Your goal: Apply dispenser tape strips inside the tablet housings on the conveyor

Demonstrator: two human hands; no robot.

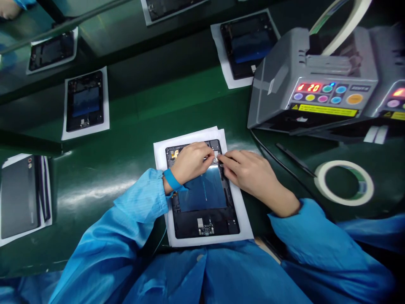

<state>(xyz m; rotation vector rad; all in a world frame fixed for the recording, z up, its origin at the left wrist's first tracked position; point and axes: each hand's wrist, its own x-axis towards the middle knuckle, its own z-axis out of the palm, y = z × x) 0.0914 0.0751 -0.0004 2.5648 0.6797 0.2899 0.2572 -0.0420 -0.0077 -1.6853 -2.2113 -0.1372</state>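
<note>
My left hand (190, 162) and right hand (249, 171) both pinch a small tape piece (216, 156) on the opened tablet (204, 202).

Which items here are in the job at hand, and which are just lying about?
In hand:
left hand
right hand
open tablet
small tape piece
white sheet

Lying about:
tape roll
tape dispenser
other tablets on the belt
stacked back covers

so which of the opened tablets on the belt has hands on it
The opened tablet nearest the person, on white paper. The left hand and right hand meet at its upper edge; the other tablets lie untouched farther along the belt.
</note>
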